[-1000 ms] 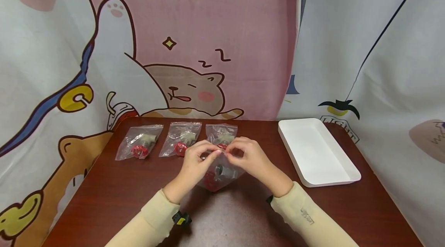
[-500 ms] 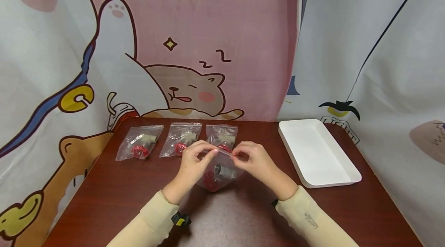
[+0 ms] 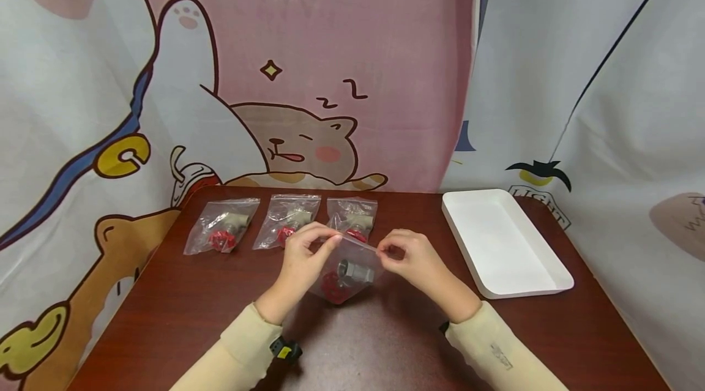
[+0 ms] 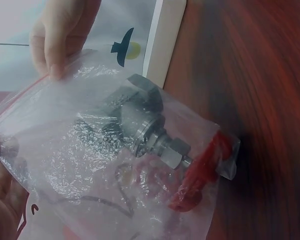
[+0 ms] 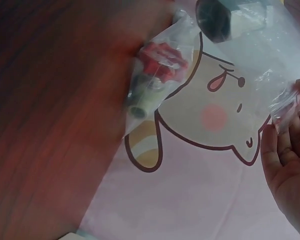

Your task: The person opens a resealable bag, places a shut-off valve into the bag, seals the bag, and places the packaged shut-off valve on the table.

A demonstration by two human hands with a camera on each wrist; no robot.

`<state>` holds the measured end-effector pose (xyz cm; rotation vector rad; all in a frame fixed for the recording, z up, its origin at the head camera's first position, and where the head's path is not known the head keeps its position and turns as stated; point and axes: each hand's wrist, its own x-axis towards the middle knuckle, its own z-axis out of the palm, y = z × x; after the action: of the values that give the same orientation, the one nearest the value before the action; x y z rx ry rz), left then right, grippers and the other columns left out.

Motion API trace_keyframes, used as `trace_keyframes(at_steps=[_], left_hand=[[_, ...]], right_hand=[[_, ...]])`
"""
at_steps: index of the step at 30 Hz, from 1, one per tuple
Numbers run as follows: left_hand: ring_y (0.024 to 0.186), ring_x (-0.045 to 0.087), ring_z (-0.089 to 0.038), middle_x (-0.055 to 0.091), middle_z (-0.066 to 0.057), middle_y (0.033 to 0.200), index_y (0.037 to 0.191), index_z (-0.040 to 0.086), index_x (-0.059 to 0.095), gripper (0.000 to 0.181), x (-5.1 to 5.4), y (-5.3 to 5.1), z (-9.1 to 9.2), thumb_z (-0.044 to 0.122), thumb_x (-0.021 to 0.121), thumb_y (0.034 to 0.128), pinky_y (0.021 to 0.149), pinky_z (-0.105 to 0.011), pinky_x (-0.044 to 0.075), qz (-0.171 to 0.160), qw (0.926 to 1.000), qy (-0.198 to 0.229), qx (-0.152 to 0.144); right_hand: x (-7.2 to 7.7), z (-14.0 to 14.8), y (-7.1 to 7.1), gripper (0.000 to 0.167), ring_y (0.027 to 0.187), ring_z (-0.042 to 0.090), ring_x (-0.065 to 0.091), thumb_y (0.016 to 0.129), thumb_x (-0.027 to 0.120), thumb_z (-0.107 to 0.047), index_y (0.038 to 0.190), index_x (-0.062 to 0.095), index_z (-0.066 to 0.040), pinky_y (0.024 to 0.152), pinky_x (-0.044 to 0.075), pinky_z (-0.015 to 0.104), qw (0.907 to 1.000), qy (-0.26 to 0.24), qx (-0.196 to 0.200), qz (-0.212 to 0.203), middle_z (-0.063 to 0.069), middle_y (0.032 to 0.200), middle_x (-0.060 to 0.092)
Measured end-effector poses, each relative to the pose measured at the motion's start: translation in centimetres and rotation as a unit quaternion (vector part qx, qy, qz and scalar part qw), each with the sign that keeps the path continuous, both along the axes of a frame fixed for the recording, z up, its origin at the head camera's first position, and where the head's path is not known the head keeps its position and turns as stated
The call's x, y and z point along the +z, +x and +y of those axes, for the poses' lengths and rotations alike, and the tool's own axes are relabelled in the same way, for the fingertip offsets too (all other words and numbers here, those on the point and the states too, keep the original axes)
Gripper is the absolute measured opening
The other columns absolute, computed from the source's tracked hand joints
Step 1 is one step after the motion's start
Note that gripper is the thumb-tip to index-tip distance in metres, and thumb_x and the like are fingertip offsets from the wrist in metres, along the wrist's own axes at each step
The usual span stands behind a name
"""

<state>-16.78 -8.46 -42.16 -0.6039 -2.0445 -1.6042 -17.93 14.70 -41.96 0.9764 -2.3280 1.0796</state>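
A clear zip-lock bag (image 3: 358,249) hangs above the table between both hands. Inside is a metal valve (image 3: 355,271) with a red handwheel (image 3: 333,287), plain also in the left wrist view as a grey valve body (image 4: 140,112) and a red wheel (image 4: 200,175). My left hand (image 3: 302,259) pinches the bag's top edge at its left end. At the right end of that edge, my right hand (image 3: 414,261) pinches it between thumb and fingers. A red zip line (image 4: 27,92) runs along the edge in the left wrist view.
Behind the hands lie three more bagged valves on the brown table (image 3: 182,311): a left bag (image 3: 223,226), a middle bag (image 3: 286,219) and a right bag (image 3: 352,210). A white tray (image 3: 507,244) stands at the right. A printed curtain (image 3: 407,73) hangs behind.
My right hand has moved rightward along the bag's top edge, away from the left hand, so more of the edge shows between them. The left hand has shifted slightly left.
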Motion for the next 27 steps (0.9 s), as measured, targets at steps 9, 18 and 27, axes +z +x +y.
trace_keyframes(at_steps=[9, 18, 27], left_hand=[[0.063, 0.057, -0.015, 0.067, -0.015, 0.076, 0.082, -0.004, 0.070, 0.004, 2.7, 1.4, 0.1, -0.005, 0.072, 0.0782, 0.054, -0.019, 0.046, 0.014, 0.9996, -0.010, 0.024], [0.067, 0.059, -0.016, 0.068, -0.015, 0.077, 0.082, -0.004, 0.071, 0.004, 3.2, 1.6, -0.1, -0.006, 0.071, 0.0788, 0.057, -0.022, 0.047, 0.015, 0.9994, -0.013, 0.027], [0.068, 0.059, -0.017, 0.068, -0.016, 0.078, 0.082, -0.005, 0.070, 0.003, 3.1, 1.5, -0.1, -0.004, 0.071, 0.0795, 0.056, -0.024, 0.048, 0.005, 0.9997, -0.005, 0.024]], right_hand=[[-0.9, 1.3, 0.1, 0.013, 0.070, 0.005, 0.056, 0.073, 0.072, 0.000, 0.076, 0.069, -0.013, 0.063, 0.048, 0.018, 0.9997, 0.003, -0.012, -0.019, -0.010, 0.074, 0.062], [-1.4, 2.2, 0.3, 0.013, 0.069, 0.007, 0.057, 0.073, 0.071, 0.000, 0.076, 0.069, -0.012, 0.062, 0.048, 0.018, 0.9997, -0.002, -0.015, -0.020, -0.009, 0.074, 0.062], [-1.7, 2.8, 0.3, 0.015, 0.068, 0.008, 0.057, 0.072, 0.072, 0.002, 0.076, 0.068, -0.012, 0.060, 0.048, 0.017, 0.9997, -0.004, -0.014, -0.021, -0.010, 0.074, 0.061]])
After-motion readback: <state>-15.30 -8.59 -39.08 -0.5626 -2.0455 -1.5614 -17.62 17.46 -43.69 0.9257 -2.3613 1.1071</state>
